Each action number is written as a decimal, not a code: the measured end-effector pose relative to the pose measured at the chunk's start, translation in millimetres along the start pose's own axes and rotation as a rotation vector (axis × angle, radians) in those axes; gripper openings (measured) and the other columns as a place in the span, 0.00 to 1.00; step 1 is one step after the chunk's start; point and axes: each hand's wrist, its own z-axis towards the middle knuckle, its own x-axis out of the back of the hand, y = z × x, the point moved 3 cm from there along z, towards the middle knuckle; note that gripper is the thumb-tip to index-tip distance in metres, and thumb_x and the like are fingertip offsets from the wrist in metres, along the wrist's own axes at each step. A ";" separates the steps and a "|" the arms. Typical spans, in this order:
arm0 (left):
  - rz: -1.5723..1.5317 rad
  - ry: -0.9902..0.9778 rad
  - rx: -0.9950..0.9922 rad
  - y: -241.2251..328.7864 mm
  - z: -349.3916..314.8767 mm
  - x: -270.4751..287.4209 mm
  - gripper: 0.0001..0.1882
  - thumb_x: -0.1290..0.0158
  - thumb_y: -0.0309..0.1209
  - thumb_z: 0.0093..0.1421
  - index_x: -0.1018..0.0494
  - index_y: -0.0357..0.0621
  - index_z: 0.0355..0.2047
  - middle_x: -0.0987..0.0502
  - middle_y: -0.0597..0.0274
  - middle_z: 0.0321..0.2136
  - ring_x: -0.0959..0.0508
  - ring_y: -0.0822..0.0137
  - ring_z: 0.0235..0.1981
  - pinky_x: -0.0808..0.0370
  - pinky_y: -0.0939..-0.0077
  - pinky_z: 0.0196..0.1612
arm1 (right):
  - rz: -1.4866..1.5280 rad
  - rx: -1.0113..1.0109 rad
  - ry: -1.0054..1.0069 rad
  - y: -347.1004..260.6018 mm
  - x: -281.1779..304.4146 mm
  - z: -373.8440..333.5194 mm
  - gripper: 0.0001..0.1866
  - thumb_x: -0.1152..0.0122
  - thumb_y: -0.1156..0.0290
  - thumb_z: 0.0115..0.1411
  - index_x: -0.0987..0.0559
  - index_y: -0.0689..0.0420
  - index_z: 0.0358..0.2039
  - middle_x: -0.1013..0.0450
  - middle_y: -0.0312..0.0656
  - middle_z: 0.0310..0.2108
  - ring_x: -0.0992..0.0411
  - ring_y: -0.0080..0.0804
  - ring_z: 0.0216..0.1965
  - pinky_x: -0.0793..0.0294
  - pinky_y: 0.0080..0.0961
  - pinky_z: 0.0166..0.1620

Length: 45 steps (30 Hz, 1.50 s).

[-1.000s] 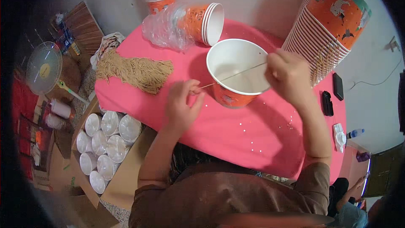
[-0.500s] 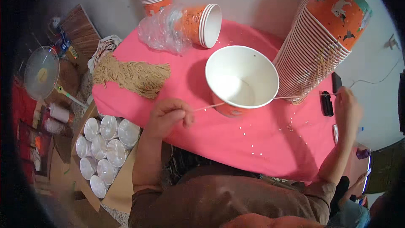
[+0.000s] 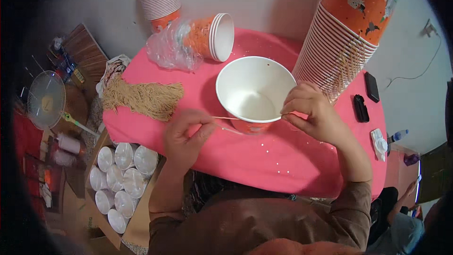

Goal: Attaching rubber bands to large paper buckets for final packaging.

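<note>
A paper bucket (image 3: 257, 89), white inside and orange outside, stands on the pink cloth before me. A thin tan cord (image 3: 224, 117) runs from my left hand (image 3: 186, 137) to the bucket's near side. The thumb and fingers of that hand are pinched on the cord, somewhat blurred. At the near right rim, my right hand (image 3: 314, 113) has its fingertips pinched together against the bucket; the cord's other part is hidden behind them. A small dark hole shows in the bucket's far wall. A bundle of tan cords (image 3: 146, 97) lies to the left.
A tall leaning stack of paper buckets (image 3: 330, 52), hung with cords, rises at the right. Buckets in clear plastic (image 3: 177, 49) lie at the back. A cardboard box (image 3: 146, 198) of wrapped white cups is at lower left. Black cases (image 3: 361, 108) and tissue (image 3: 379, 144) sit at the right edge.
My right hand has come in from the far right to the bucket's near right rim. The cord stretched out to the right no longer shows there. The whole view has shifted slightly.
</note>
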 end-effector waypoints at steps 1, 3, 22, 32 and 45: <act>0.200 0.052 -0.208 9.6 8.7 -0.7 0.07 0.46 0.18 0.59 0.24 0.34 0.39 0.20 0.57 0.36 0.22 0.71 0.32 0.23 0.78 0.38 | 0.063 -0.006 0.010 2.0 -1.7 -0.9 0.07 0.34 0.78 0.49 0.22 0.61 0.31 0.26 0.41 0.32 0.28 0.40 0.40 0.32 0.36 0.45; 0.397 0.107 -0.417 19.6 11.7 -7.3 0.06 0.46 0.18 0.60 0.24 0.35 0.38 0.20 0.58 0.33 0.23 0.73 0.29 0.24 0.80 0.36 | 0.122 -0.012 0.017 3.9 -5.1 -1.4 0.06 0.35 0.80 0.50 0.22 0.61 0.29 0.25 0.41 0.30 0.28 0.40 0.38 0.31 0.35 0.43; -0.050 -0.168 0.095 7.7 22.9 -52.2 0.04 0.44 0.23 0.60 0.22 0.38 0.35 0.36 0.79 0.14 0.39 0.86 0.17 0.43 0.85 0.20 | 0.533 -0.040 0.181 -20.4 -12.3 39.9 0.03 0.43 0.80 0.58 0.24 0.62 0.34 0.27 0.37 0.26 0.29 0.20 0.25 0.32 0.18 0.28; -0.324 -0.011 0.352 -14.5 28.7 -38.2 0.05 0.46 0.26 0.62 0.23 0.36 0.35 0.22 0.70 0.25 0.26 0.83 0.26 0.30 0.88 0.29 | 0.110 0.140 0.309 -8.9 -12.1 37.8 0.10 0.34 0.75 0.48 0.22 0.57 0.33 0.28 0.41 0.30 0.27 0.41 0.36 0.29 0.35 0.42; -0.399 -0.038 0.377 -15.7 27.6 -38.7 0.05 0.46 0.26 0.62 0.23 0.36 0.36 0.21 0.67 0.30 0.25 0.82 0.30 0.28 0.87 0.33 | 0.024 0.208 0.302 -24.2 -20.0 38.0 0.07 0.35 0.71 0.50 0.24 0.55 0.29 0.31 0.39 0.26 0.29 0.38 0.31 0.33 0.35 0.40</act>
